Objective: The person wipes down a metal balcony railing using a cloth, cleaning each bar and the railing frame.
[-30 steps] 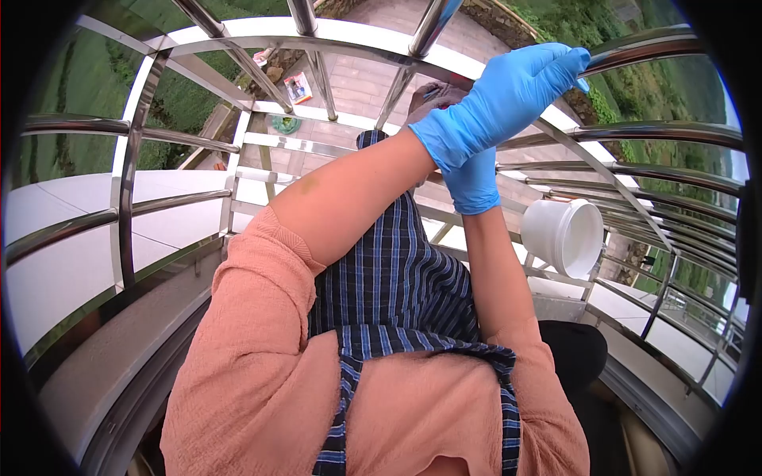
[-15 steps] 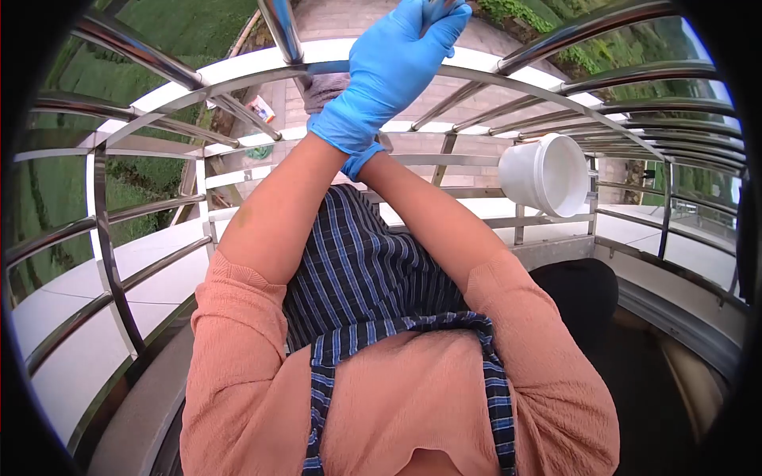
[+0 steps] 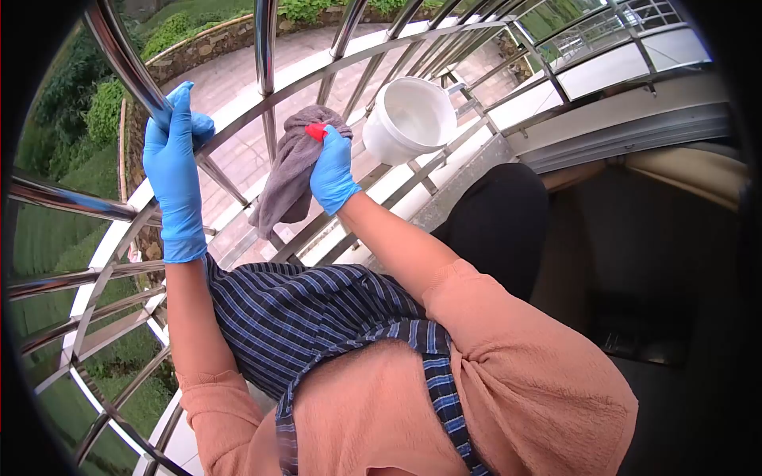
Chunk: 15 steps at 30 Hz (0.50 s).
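My left hand (image 3: 178, 174), in a blue glove, has its fingers wrapped round a shiny metal railing bar (image 3: 119, 55) at the upper left. My right hand (image 3: 332, 176), also gloved in blue, grips a bunched grey cloth (image 3: 287, 174) that hangs down in front of the railing. A small red patch (image 3: 316, 132) shows between the right thumb and the cloth; I cannot make out what it is. Just right of the cloth is a white bucket (image 3: 378, 141) by the rails, its opening facing up toward me.
Curved metal railings (image 3: 266, 55) run in front of me and round both sides. Beyond and below them lie a paved ground (image 3: 218, 75) and green plants (image 3: 103, 111). My dark-trousered knee (image 3: 508, 198) is close to the ledge on the right.
My hands, crossed close together at the top before, are now apart. The left one holds the bar on the left; the right one has the cloth in front. The view has turned.
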Each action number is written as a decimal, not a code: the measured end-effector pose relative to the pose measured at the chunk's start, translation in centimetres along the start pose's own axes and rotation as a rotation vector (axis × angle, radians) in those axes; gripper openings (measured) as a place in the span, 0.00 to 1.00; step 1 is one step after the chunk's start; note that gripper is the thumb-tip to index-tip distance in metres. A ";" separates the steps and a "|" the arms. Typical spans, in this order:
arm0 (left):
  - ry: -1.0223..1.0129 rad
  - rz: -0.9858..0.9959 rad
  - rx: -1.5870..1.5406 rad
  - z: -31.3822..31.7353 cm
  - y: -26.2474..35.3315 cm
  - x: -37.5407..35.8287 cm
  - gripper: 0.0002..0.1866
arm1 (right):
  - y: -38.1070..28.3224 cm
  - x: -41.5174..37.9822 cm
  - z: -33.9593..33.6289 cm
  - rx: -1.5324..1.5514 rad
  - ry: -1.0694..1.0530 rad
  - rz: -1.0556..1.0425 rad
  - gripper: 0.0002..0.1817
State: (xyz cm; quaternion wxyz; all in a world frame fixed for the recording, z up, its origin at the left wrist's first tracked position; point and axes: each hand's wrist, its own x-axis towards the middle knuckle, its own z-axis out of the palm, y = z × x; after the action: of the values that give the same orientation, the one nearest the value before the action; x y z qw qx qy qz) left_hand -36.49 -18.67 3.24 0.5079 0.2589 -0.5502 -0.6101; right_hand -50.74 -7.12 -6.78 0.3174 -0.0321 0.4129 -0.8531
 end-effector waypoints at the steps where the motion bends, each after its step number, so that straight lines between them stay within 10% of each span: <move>1: 0.007 -0.008 0.043 0.0 0.3 -0.1 0.14 | -1.6 0.2 -0.2 0.033 0.001 0.030 0.08; 5: -0.001 0.014 0.032 0.0 0.2 -0.2 0.13 | -8.3 0.1 0.6 -0.953 -0.314 0.171 0.10; 6: -0.016 0.033 0.054 0.0 0.2 -0.1 0.13 | -11.8 -1.8 2.9 -1.504 -0.754 0.098 0.14; 9: -0.033 0.053 0.065 -0.5 -0.4 0.0 0.13 | -13.8 -1.5 4.2 -2.333 -1.149 0.118 0.18; 12: -0.001 0.089 0.146 -0.6 -0.4 -0.3 0.13 | -16.7 2.9 1.9 -2.116 -1.028 0.161 0.14; 13: 0.019 0.075 0.271 -0.9 -0.2 -0.2 0.14 | -18.3 4.5 2.7 -2.392 -1.184 -0.430 0.12; 15: -0.029 0.176 0.260 -0.9 -0.1 -0.3 0.15 | -20.2 5.2 3.2 -2.238 -0.975 -0.636 0.14</move>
State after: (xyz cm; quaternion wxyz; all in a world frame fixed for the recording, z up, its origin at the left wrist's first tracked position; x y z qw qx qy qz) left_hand -35.64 -18.76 2.81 0.5136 0.2645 -0.6524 -0.4905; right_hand -64.25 -3.03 8.88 0.0168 -0.6912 0.7221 0.0246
